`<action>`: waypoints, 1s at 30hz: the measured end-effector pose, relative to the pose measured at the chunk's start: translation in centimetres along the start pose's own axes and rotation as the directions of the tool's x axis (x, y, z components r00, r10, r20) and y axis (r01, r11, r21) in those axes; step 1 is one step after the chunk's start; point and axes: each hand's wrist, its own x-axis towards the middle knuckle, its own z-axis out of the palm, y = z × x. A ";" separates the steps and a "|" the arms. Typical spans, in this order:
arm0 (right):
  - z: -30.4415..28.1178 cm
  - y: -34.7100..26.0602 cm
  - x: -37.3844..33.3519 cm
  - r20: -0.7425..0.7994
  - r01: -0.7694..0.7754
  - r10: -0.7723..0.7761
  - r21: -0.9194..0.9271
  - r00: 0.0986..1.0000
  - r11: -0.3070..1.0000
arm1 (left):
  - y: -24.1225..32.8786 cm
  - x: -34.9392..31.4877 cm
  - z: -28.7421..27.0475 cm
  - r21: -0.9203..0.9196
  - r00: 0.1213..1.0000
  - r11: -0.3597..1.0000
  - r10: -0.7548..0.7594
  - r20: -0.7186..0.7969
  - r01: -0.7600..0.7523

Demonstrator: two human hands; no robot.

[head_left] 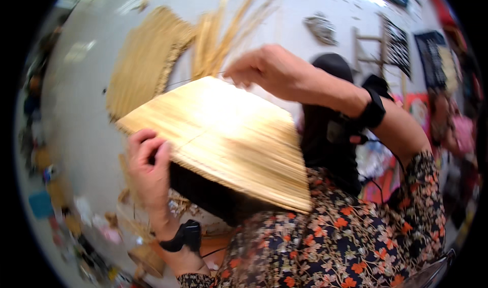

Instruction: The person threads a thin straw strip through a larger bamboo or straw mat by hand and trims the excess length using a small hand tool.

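A flat panel of pale yellow strips laid side by side (244, 151) rests tilted across my lap, with a bright glare on its top. My left hand (147, 158) grips its left edge, thumb on top and fingers curled round the rim. Above the panel's far corner is my right hand (254, 69), its fingers bent and drawn together, blurred by motion. A thin dark line, like a thread or wire, runs left from those fingertips just past that corner. Whatever the fingers pinch is too smeared to name.
Beyond the panel, a larger mat of similar strips (145, 59) lies on the pale floor, beside loose strips (218, 34). A clear plastic bag (321, 28) and a wooden stool (371, 46) are farther right. Scraps (180, 204) litter the floor below my left hand.
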 end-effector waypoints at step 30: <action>22.0 35.9 -42.1 -0.585 -0.961 0.764 -0.117 0.272 0.252 | -4.8 4.2 -3.2 0.044 0.973 0.994 -0.110 0.203 0.103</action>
